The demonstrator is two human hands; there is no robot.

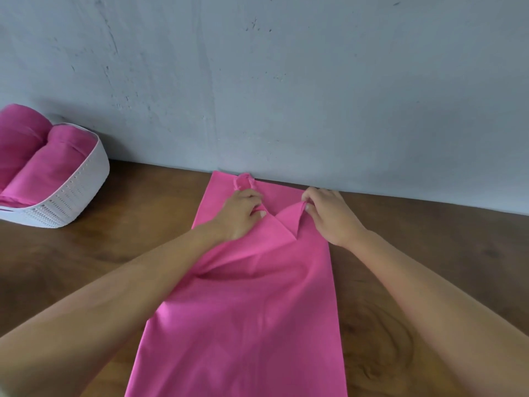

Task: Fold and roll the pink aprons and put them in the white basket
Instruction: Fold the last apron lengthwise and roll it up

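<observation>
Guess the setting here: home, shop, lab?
Probably a plain household or workroom folding spot, not certain: a wooden table against a bare grey wall, a white basket holding rolled pink aprons, and another pink apron spread flat on the table.

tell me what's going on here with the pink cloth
A person is folding a pink apron spread flat on the wooden table. The left hand and the right hand each pinch a fold of fabric at its far end, by the wall. Two rolled aprons already lie in the white basket.
</observation>
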